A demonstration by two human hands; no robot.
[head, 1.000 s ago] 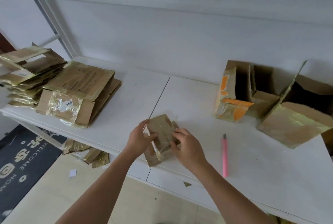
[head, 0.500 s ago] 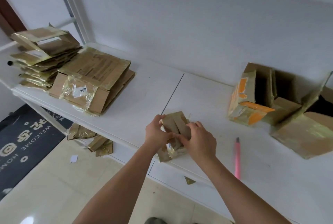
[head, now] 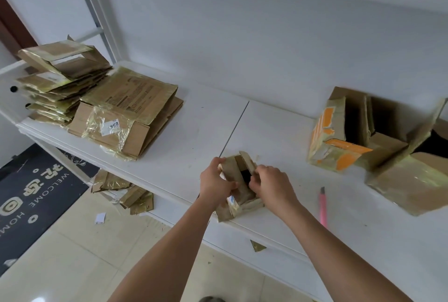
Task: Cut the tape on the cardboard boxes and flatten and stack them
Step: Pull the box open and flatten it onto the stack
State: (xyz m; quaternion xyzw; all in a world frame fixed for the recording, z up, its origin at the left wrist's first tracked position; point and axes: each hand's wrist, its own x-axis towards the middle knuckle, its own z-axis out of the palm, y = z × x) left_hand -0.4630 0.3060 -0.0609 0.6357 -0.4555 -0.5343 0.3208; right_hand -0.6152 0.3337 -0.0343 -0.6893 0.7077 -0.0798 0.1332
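The box [head: 238, 185] sits at the worktop's [head: 194, 131] near edge, both hands gripping it: left hand [head: 215, 184] curled round its side to steady it, right hand [head: 272, 186] pinching a flap, likely prying it open to flatten. The cutter [head: 323, 207] lies just right, within reach. Further off, flattened boxes [head: 126, 110] are stacked left; open boxes [head: 363, 136] wait right.

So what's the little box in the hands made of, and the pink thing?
The little box looks like brown cardboard, matte, with shiny yellowish tape on its sides. The pink cutter seems to be smooth plastic, with a grey tip that is probably a metal blade.
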